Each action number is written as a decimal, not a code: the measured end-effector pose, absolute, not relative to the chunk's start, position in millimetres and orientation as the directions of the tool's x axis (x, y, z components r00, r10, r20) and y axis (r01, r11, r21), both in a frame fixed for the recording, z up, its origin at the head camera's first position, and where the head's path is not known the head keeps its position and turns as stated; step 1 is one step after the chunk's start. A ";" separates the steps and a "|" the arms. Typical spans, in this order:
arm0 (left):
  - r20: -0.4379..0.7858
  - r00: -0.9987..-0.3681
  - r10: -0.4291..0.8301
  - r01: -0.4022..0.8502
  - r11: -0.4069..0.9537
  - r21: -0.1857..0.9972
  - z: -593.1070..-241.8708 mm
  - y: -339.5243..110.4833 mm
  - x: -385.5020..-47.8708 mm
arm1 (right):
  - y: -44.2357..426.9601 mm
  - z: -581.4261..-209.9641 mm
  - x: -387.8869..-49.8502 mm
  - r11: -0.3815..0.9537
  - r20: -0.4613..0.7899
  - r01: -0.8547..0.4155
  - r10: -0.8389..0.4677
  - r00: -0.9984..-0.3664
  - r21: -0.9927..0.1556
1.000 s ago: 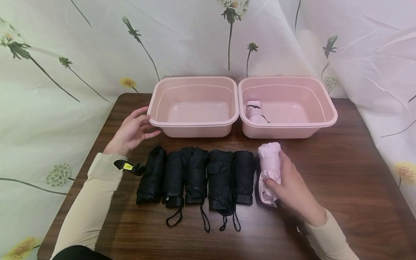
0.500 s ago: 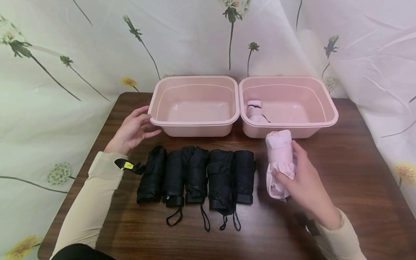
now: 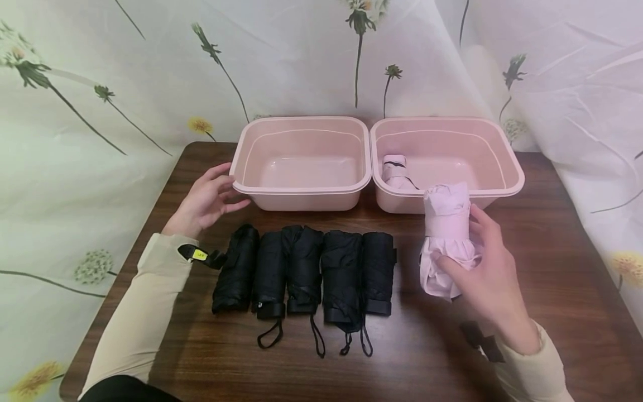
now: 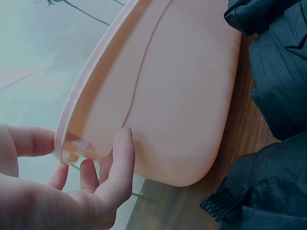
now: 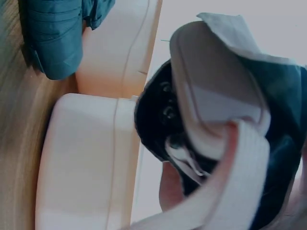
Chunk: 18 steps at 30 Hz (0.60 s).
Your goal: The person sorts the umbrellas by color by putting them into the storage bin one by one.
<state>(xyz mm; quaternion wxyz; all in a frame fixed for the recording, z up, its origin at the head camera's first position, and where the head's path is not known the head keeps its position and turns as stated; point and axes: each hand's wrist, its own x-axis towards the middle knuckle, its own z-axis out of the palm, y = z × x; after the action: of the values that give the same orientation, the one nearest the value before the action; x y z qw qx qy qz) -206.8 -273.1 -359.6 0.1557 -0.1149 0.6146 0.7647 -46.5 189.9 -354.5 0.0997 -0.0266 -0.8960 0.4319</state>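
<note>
My right hand (image 3: 494, 273) grips a folded pink umbrella (image 3: 447, 223), raised above the table in front of the right pink plastic bin (image 3: 452, 202). Its upper end overlaps that bin's front rim in the head view. Seen from the right wrist, the umbrella's pale handle end (image 5: 220, 86) and strap (image 5: 240, 177) fill much of the picture. My left hand (image 3: 206, 201) touches the left corner of the left pink bin (image 3: 301, 201) with loosely extended fingers. Another folded pink umbrella (image 3: 396, 172) lies inside the right bin, at its left side.
Several folded black umbrellas (image 3: 342, 273) lie in a row on the brown wooden table (image 3: 321, 374), in front of the bins. Some have wrist loops (image 3: 270, 334) pointing towards me. A dandelion-print cloth (image 3: 301, 61) hangs behind the bins.
My right hand has lifted the pink umbrella from the right end of the row and carried it up, rightward and towards the right bin. The left hand stays at the left bin.
</note>
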 end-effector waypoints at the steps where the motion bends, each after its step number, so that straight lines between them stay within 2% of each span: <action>1: -0.367 -0.925 0.096 -0.379 -0.196 0.904 -359.4 -273.0 -206.8 | 190.0 -352.9 -46.5 0.619 0.165 -0.040 0.146 -0.976 -0.784; 9: -0.364 -0.927 0.091 -0.375 -0.198 0.906 -360.5 -273.1 -207.6 | 190.8 -346.9 -49.7 0.526 0.201 -0.044 0.245 -0.948 -0.849; 18: -0.367 -0.926 0.088 -0.377 -0.192 0.906 -361.3 -274.0 -207.6 | 192.6 -339.3 -58.2 0.379 0.258 -0.127 0.320 -0.911 -0.917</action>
<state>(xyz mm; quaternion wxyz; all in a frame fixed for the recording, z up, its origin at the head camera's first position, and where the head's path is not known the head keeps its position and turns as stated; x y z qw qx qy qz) -207.6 -274.0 -361.3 0.1521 -0.1172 0.6171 0.7631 -58.2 192.6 -339.3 0.2017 -0.0599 -0.8053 0.5542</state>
